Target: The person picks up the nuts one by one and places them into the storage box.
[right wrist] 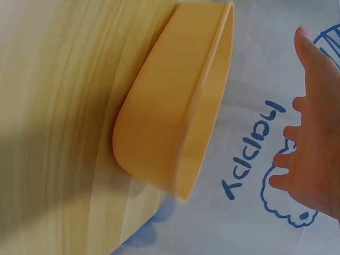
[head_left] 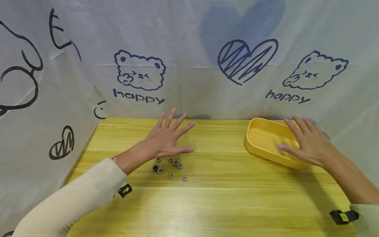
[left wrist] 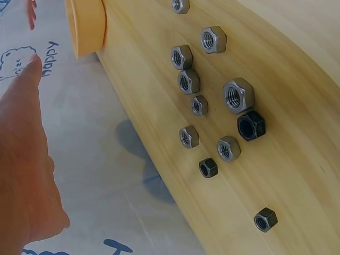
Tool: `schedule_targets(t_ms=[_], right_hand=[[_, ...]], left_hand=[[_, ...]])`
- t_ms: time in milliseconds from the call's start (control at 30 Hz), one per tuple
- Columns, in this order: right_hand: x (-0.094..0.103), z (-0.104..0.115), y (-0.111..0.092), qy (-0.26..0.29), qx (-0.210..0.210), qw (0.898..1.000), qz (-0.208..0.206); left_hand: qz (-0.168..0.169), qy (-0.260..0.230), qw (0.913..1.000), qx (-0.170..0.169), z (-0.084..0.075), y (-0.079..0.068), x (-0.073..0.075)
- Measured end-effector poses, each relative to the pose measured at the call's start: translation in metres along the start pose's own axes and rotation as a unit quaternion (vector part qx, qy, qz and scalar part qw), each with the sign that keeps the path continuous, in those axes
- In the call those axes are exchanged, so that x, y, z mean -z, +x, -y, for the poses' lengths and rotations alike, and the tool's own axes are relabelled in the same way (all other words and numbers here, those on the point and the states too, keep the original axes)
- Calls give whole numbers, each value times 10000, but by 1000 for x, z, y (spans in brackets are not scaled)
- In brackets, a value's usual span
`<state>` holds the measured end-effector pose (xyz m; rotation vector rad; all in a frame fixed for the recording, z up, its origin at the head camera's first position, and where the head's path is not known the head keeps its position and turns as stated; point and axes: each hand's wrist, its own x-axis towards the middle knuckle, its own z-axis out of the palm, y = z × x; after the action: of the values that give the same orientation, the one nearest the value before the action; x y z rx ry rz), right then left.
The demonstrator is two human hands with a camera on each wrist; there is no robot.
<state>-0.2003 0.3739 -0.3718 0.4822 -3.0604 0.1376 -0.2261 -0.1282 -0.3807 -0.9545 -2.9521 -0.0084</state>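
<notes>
My left hand (head_left: 165,138) hovers with spread fingers over the wooden table, holding nothing. Just below it in the head view lie several hex nuts (head_left: 175,162), partly covered by the hand and wrist. The left wrist view shows more of them: silver nuts (left wrist: 238,95) of different sizes and a few black nuts (left wrist: 251,126), scattered with some touching. My right hand (head_left: 311,141), fingers spread and holding nothing, is above the right end of a yellow tray (head_left: 266,157). In the right wrist view the tray (right wrist: 154,95) stands upright on the table, the hand (right wrist: 319,133) beyond its rim.
The light wooden table (head_left: 207,210) ends at the back against a white cloth (head_left: 189,82) printed with bears and hearts. Another cloth wall (head_left: 35,158) runs along the left side. Black straps (head_left: 343,217) sit on both sleeves.
</notes>
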Motion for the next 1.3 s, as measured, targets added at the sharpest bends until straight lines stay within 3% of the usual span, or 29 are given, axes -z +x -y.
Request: schedule_targets(t_ms=[233,600,1300], right_hand=[[-5,-7,2,3,-201,9996,184],[-12,-17,-5,-24,-142,9999,-27],[-22,-36,-11,-76,-430,9990,132]], left_hand=[[37,-94,9999,38,-3,6,-3],[-32,-92,9999,26,-8,14,-9],[-1,-220,9997,50,-14,27,-12]])
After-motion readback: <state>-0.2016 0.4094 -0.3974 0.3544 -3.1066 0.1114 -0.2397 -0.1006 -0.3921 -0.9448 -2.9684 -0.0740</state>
